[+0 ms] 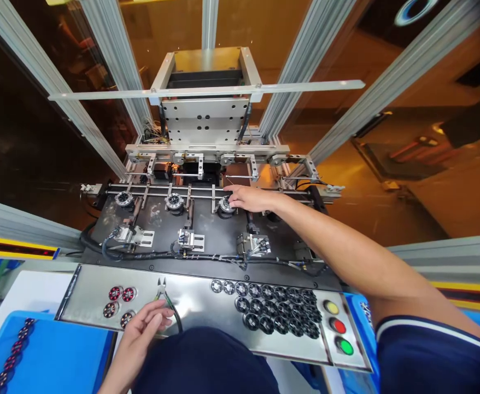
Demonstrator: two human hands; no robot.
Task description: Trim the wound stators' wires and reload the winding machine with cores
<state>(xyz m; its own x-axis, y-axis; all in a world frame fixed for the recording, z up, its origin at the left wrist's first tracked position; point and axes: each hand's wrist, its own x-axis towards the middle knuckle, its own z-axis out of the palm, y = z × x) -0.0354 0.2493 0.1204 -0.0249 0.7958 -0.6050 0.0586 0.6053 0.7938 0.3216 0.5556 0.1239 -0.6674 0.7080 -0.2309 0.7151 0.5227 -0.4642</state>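
My right hand (248,198) reaches to the third round holder, its fingers around the black-and-silver round spoked part (225,204) there; the fingers partly cover it. Similar round parts sit on the two holders to the left, one at the middle (175,202) and one at the far left (124,199). Low on the steel ledge, my left hand (146,325) is loosely curled with thumb and fingers apart. It lies over one handle of the side cutters (162,285), whose jaws point away from me. Whether it grips them is unclear.
Several black spoked parts (268,309) stand in rows on the steel ledge (199,306); a few red-and-black ones (116,293) lie left. Yellow, red and green buttons (338,326) are at right. A blue tray (51,355) stands lower left. Clamps (253,244) and cables cross the machine bed.
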